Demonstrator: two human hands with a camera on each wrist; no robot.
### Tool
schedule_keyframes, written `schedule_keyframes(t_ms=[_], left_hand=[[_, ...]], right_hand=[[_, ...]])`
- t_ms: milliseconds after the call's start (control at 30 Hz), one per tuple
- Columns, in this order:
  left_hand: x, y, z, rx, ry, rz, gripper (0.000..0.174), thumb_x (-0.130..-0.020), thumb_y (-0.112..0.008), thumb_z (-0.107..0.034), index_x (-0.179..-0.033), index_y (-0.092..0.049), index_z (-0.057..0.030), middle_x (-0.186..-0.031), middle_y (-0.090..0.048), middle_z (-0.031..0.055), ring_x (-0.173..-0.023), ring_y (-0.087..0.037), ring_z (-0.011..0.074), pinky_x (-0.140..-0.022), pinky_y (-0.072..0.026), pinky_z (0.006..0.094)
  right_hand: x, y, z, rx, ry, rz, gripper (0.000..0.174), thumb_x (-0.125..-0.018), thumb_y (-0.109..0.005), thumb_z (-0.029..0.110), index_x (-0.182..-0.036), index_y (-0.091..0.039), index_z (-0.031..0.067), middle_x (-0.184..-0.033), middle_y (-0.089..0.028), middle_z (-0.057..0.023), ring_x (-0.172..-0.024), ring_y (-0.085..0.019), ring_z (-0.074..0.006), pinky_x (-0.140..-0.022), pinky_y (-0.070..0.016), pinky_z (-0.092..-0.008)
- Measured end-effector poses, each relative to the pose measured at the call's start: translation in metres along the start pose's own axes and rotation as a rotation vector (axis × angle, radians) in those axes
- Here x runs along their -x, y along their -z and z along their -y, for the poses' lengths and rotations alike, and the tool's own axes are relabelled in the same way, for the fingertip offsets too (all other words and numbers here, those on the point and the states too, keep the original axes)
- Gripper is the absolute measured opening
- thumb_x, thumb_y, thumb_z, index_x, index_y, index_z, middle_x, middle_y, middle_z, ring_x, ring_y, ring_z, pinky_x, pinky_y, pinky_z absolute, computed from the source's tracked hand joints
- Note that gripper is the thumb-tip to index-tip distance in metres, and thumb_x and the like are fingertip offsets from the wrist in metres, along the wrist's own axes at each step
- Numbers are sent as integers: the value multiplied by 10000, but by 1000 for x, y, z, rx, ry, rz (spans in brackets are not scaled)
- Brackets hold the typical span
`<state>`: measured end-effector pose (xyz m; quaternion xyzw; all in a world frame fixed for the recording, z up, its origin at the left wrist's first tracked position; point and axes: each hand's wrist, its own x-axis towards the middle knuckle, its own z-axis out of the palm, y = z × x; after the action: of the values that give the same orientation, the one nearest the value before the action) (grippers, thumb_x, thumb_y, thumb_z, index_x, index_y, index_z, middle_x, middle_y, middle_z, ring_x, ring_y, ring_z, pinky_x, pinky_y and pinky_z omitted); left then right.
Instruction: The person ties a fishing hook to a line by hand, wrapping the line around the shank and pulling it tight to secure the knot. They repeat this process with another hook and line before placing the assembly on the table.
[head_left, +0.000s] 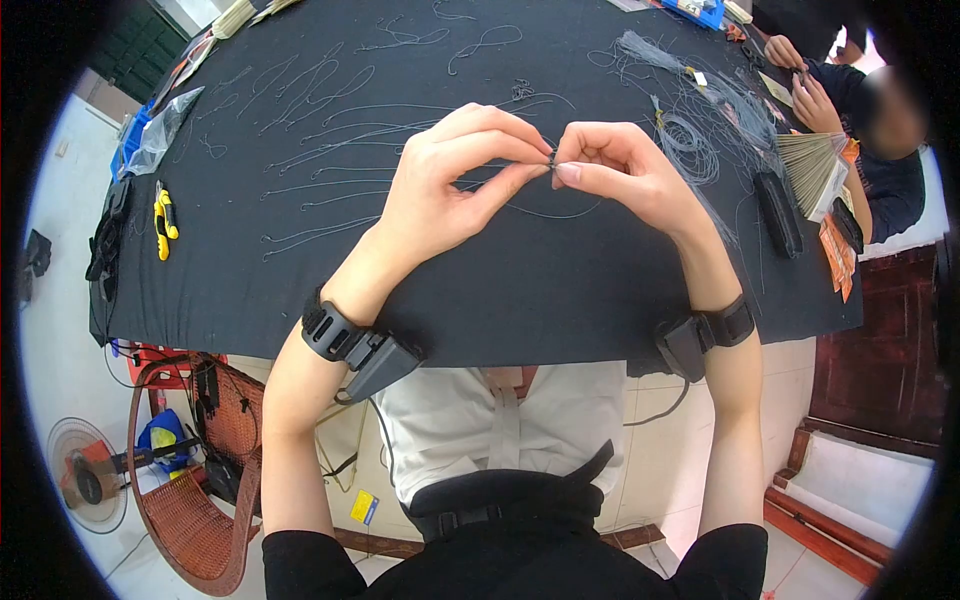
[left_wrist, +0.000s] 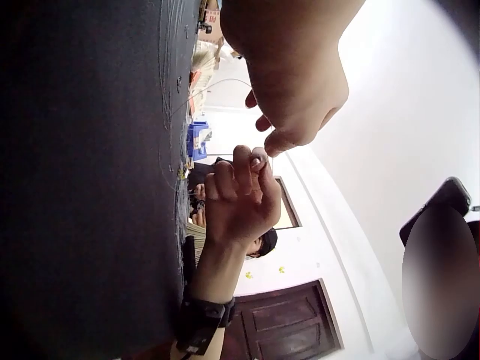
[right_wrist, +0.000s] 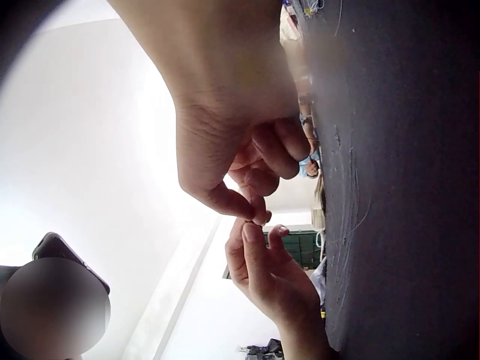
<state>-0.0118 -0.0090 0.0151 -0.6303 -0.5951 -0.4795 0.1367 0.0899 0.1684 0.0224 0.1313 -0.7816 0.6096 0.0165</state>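
Observation:
My left hand (head_left: 450, 170) and right hand (head_left: 635, 175) meet fingertip to fingertip over the middle of the black-covered table. Between thumb and forefinger, each pinches a thin grey cord (head_left: 555, 213), with a small dark spot where the fingertips meet. A loop of the cord hangs below the hands, and in the left wrist view it arcs out from the left hand (left_wrist: 292, 90). The fingers hide most of the pinched part. Several similar cords (head_left: 320, 205) with small looped ends lie side by side left of and under the left hand.
Yellow-handled pliers (head_left: 165, 222) and a clear plastic bag (head_left: 165, 130) lie at the left. Bundled cords (head_left: 690, 145), a black case (head_left: 778, 215) and a fan of cards (head_left: 810, 170) lie at the right. Another person (head_left: 885, 190) works at the right edge.

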Motion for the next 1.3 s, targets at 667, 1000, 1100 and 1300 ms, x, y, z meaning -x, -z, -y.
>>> schedule_keyframes(t_ms=[667, 1000, 1100, 1300], left_hand=[[4, -3, 3, -34, 186, 30, 51, -708, -631, -18, -749, -601, -26, -815, -611, 45, -724, -579, 137, -607, -456, 240], [4, -4, 0, 53, 112, 161, 87, -674, -649, -1, -754, -618, -18, -822, -613, 67, -750, -603, 177, -658, -476, 261], [4, -4, -1, 76, 117, 170, 88, -674, -655, 0, -752, -620, -20, -817, -614, 64, -752, -603, 173, -658, -476, 260], [3, -3, -2, 89, 80, 135, 79, -685, -657, -2, -753, -622, -21, -805, -619, 67, -733, -607, 169, -647, -478, 257]], right_hand=[[1, -13, 6, 189, -20, -128, 181, -821, -580, 172, -743, -571, 9, -565, -462, 51, -484, -348, 2, -415, -254, -179], [-2, -7, -3, 233, 17, -231, 195, -826, -563, 178, -729, -571, 9, -549, -421, 62, -505, -339, -5, -435, -262, -189], [-2, -7, -4, 225, 3, -231, 192, -825, -562, 176, -729, -572, 10, -550, -423, 62, -504, -341, -5, -436, -263, -188], [-3, -7, -8, 251, 10, -229, 189, -828, -561, 176, -738, -576, 11, -552, -425, 64, -503, -342, -5, -437, -266, -186]])
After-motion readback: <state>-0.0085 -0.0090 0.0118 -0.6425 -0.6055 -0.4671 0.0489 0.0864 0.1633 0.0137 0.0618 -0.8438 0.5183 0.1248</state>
